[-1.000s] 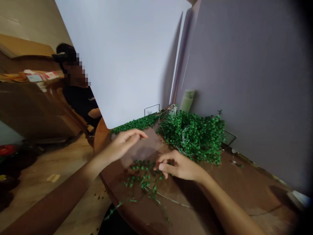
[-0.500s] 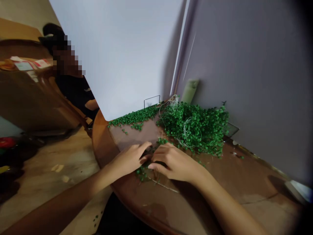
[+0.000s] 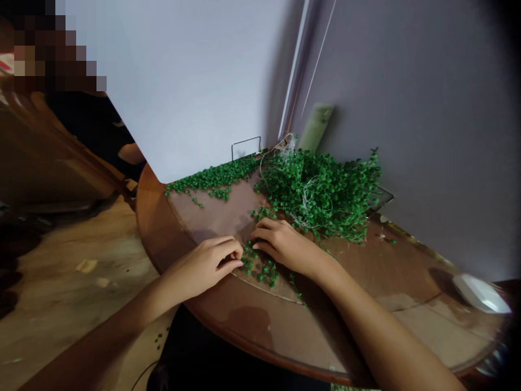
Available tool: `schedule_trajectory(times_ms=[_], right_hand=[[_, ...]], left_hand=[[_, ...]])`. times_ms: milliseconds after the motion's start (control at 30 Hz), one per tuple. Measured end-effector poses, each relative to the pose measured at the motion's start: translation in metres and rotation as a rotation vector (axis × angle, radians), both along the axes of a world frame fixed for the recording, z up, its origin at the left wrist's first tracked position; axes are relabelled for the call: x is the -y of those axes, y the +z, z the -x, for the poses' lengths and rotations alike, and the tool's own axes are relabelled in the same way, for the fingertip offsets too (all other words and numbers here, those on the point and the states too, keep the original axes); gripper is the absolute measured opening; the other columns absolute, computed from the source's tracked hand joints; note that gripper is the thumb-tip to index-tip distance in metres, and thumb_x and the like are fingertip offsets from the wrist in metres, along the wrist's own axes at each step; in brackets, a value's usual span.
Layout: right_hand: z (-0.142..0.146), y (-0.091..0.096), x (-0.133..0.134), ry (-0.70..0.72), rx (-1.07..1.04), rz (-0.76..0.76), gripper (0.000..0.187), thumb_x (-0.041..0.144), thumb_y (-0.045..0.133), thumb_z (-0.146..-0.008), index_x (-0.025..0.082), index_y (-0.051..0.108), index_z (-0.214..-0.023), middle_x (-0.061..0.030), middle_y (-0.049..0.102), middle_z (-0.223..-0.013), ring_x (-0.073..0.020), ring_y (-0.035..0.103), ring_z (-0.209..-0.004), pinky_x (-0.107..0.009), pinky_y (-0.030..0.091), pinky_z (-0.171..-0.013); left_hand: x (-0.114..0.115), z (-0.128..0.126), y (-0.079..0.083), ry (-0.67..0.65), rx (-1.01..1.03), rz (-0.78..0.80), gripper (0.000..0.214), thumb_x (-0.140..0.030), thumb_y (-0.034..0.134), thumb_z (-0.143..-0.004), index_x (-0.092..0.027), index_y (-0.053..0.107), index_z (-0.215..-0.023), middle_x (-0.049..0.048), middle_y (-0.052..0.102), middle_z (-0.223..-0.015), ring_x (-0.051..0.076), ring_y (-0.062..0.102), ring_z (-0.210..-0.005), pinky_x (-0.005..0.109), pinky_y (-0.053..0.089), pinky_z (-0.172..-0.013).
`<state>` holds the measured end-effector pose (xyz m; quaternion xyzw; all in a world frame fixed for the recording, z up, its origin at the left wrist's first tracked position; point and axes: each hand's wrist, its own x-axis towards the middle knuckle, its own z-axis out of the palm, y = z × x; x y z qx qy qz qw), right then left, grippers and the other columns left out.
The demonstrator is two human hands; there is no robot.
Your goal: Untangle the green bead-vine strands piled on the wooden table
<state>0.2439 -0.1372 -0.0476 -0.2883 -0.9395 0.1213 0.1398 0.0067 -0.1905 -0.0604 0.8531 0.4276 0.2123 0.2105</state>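
Observation:
My left hand (image 3: 215,263) is over the near side of the round table, thumb and index finger closed at the edge of a small green plastic leaf sprig (image 3: 247,263). Just right of it, my right hand (image 3: 283,244) reaches down over loose sprigs, its fingers a little apart and the tips touching or just above the leaves. More small sprigs (image 3: 269,271) lie below the right fingertips. Beyond the right hand rises a large tangled heap of green plastic stems (image 3: 325,190) with white string (image 3: 310,193) caught in it.
A row of small green leaf pieces (image 3: 220,176) lies along the white panel (image 3: 195,81). A pale green cylinder (image 3: 317,127) leans at the wall. On the right sits a white object (image 3: 482,293). The table's rim (image 3: 148,239) curves left. A person in dark clothing (image 3: 87,127) sits beyond the panel.
My hands, close together before, are now apart, the left one slightly lower left. More loose sprigs show between and below them. The view has shifted, moving the scene up and left.

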Motion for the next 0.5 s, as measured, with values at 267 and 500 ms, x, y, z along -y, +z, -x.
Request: schedule_trajectory(times_ms=[267, 500], right_hand=[[0.003, -0.015, -0.009, -0.075, -0.125, 0.104, 0.02, 0.037, 0.056, -0.103, 0.019, 0.064, -0.102, -0.0054, 0.065, -0.103, -0.0186, 0.061, -0.096, -0.032, 0.039, -0.088], [0.004, -0.021, -0.012, -0.123, -0.086, 0.091, 0.02, 0.036, 0.053, -0.104, 0.02, 0.056, -0.093, -0.0033, 0.065, -0.098, -0.0184, 0.058, -0.094, -0.031, 0.031, -0.084]], left_hand=[[-0.006, -0.002, -0.004, -0.165, -0.04, 0.027, 0.018, -0.023, 0.054, -0.102, -0.019, 0.059, -0.085, 0.0001, 0.062, -0.091, 0.016, 0.058, -0.09, 0.026, 0.042, -0.082], [0.001, 0.012, -0.02, -0.169, -0.015, -0.077, 0.019, -0.021, 0.044, -0.106, -0.02, 0.061, -0.096, 0.0005, 0.066, -0.094, 0.015, 0.06, -0.091, 0.027, 0.044, -0.083]])
